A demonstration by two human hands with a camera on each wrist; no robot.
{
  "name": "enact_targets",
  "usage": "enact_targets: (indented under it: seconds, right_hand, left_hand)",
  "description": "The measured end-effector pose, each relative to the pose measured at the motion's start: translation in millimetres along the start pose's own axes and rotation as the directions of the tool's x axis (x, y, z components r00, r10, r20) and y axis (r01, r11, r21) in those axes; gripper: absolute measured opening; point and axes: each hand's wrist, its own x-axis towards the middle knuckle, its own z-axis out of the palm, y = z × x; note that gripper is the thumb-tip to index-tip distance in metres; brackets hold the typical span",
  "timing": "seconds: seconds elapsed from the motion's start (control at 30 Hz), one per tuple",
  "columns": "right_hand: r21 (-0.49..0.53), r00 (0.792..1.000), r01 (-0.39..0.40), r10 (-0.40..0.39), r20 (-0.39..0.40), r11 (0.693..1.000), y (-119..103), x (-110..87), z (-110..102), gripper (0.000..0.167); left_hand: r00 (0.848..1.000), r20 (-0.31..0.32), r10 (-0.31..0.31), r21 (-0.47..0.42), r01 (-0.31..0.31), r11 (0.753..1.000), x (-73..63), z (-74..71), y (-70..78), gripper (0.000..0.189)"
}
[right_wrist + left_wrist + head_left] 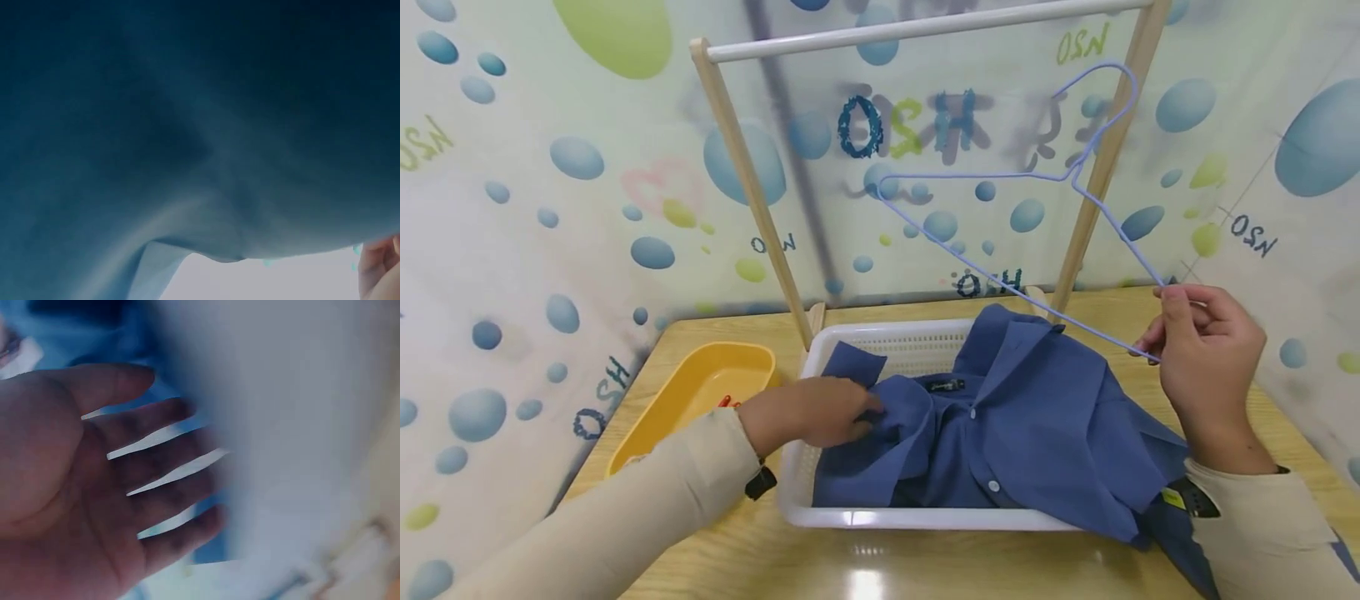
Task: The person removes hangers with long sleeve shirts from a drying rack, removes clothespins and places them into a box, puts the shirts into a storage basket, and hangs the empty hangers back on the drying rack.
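A blue buttoned shirt (1037,408) lies crumpled in a white plastic basket (827,518), its right part spilling over the rim. My left hand (823,411) is over the shirt's left part. In the left wrist view the fingers of that left hand (112,469) are spread and nearly straight, with no cloth pinched. Up on the right, my right hand (1213,358) grips one end of a thin lilac clothes hanger (977,267), whose hook points up. Blue cloth (200,137) fills most of the right wrist view, and part of the right hand (381,269) shows at its edge.
A yellow tray (692,375) with small red items in it sits left of the basket on the wooden table (752,550). Behind the basket stands a rack with wooden posts (752,183) and a white crossbar (925,27). A patterned curtain (625,125) hangs beyond.
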Motion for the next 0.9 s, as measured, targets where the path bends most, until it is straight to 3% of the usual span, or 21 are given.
enact_targets:
  seconds: [0.1, 0.2, 0.33, 0.47, 0.6, 0.7, 0.9]
  right_hand:
    - [-0.028, 1.0, -0.002, 0.001, -0.017, 1.0, -1, -0.7, -1, 0.023]
    - [-0.036, 0.999, -0.009, 0.007, -0.038, 0.999, -1, -0.4, -2, 0.025]
    - [0.003, 0.998, -0.011, 0.011, -0.055, 1.0, -1, 1.4, -2, 0.024]
    - [0.08, 0.997, -0.004, 0.01, -0.073, 0.997, -1, 3.5, -2, 0.021]
    - [0.107, 0.997, 0.005, 0.004, -0.083, 0.994, -3, 5.2, -2, 0.021]
    - [0.093, 0.996, 0.003, 0.005, -0.09, 0.996, -5, 5.2, -3, 0.021]
    - [0.174, 0.996, -0.016, 0.031, -0.085, 0.985, -7, 4.2, -5, 0.022]
  left_hand:
    - [0.99, -0.137, 0.021, 0.02, -0.018, 1.0, 4.4, -29.6, 13.2, 0.033]
    - [0.961, -0.267, 0.075, 0.072, -0.058, 0.996, 14.5, -54.2, 37.7, 0.035]
    - [0.918, -0.323, 0.228, 0.197, -0.17, 0.965, 33.6, -67.1, 77.7, 0.043]
    - [0.908, -0.253, 0.334, 0.34, -0.239, 0.909, 54.6, -66.2, 114.3, 0.055]
    - [0.918, -0.167, 0.359, 0.421, -0.263, 0.868, 77.0, -62.3, 137.5, 0.066]
    - [0.93, -0.106, 0.352, 0.404, -0.283, 0.87, 92.2, -58.3, 145.0, 0.076]
    - [0.957, 0.01, 0.29, 0.314, -0.278, 0.908, 108.9, -44.6, 145.8, 0.093]
